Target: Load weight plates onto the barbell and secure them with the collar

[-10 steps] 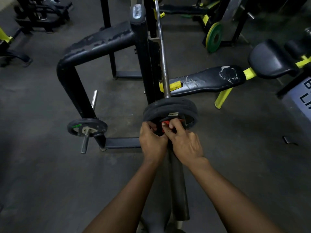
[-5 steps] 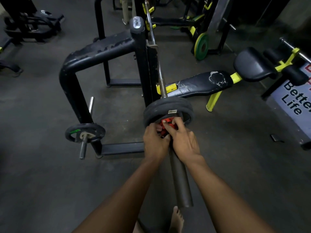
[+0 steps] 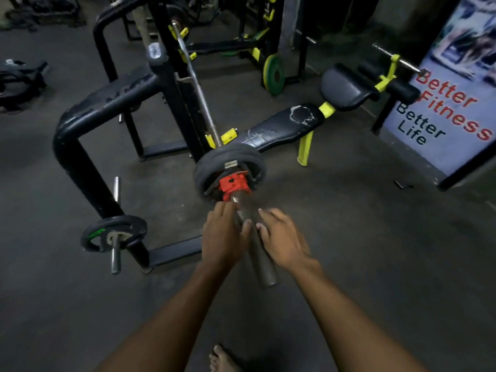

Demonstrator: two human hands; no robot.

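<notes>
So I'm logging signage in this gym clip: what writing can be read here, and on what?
"Better Fitness" in red, on the banner at right.
"Better Life" in dark letters, on the same banner, below.
Small label on the black plates on the barbell: too small to read.
Green mark on the plate on the rack peg: blurred, unreadable.

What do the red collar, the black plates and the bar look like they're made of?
The collar looks like moulded plastic: bright matte red, ribbed. The plates seem rubber-coated, dull black with soft, rounded rims. The bar looks like bare steel, grey with a faint shine.
</notes>
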